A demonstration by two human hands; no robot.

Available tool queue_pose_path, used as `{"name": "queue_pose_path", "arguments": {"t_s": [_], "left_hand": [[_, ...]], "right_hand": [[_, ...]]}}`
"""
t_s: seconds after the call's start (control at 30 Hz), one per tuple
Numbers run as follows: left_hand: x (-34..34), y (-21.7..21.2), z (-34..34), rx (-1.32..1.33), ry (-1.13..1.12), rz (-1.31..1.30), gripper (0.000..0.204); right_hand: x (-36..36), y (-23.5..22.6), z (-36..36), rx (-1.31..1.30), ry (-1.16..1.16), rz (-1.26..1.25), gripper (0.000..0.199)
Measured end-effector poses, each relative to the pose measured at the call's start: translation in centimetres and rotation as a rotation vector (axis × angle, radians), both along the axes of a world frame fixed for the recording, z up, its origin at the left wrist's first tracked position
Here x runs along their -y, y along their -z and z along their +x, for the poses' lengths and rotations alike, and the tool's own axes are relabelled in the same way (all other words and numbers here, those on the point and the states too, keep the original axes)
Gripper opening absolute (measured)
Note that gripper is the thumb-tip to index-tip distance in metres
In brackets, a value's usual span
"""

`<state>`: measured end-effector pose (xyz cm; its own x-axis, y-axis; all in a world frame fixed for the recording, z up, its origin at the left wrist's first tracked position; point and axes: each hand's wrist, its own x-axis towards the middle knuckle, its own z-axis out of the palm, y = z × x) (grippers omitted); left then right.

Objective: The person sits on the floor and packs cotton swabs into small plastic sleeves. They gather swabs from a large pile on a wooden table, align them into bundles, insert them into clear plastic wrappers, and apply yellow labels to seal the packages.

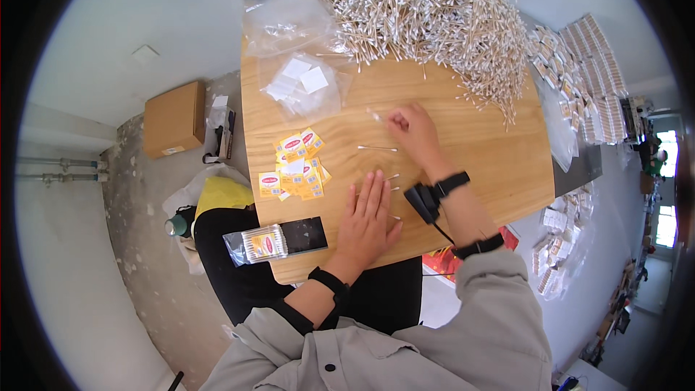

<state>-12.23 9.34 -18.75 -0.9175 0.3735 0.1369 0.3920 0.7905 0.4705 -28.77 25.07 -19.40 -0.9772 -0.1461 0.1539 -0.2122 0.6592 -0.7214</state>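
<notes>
My left hand (368, 219) lies flat, fingers together, on the wooden table (492, 166), covering a few cotton swabs whose tips stick out at its right side. My right hand (411, 130) reaches forward with its fingers curled around a swab near the table's middle. One loose cotton swab (377, 148) lies between the two hands. A big heap of cotton swabs (427, 14) fills the far part of the table.
Yellow and red labels (295, 166) lie left of my hands. A filled swab packet (260, 245) rests on a dark block (304, 234) at the near left edge. Clear bags (293, 43) sit far left. Stacks of packets (586, 80) lie at right. A cardboard box (174, 119) stands on the floor.
</notes>
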Motion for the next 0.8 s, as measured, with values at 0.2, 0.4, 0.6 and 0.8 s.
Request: {"name": "queue_pose_path", "arguments": {"t_s": [0.2,0.4,0.6,0.8], "left_hand": [[-0.1,-0.2,0.0,-0.009,-0.002,-0.002,0.08],[-0.1,0.3,-0.1,0.01,0.009,0.007,0.074],[0.2,0.0,-0.1,0.036,0.03,-0.006,0.073],[-0.1,0.0,-0.1,-0.009,0.02,-0.014,0.075]], "right_hand": [[-0.1,-0.9,3.9,0.195,-0.071,-0.175,0.02],[4.6,-1.7,2.1,0.065,-0.493,0.15,0.02],[7.0,-2.2,1.9,0.276,-0.498,0.08,0.015],[2.0,-3.6,0.1,0.542,-0.035,-0.626,0.016]]}}
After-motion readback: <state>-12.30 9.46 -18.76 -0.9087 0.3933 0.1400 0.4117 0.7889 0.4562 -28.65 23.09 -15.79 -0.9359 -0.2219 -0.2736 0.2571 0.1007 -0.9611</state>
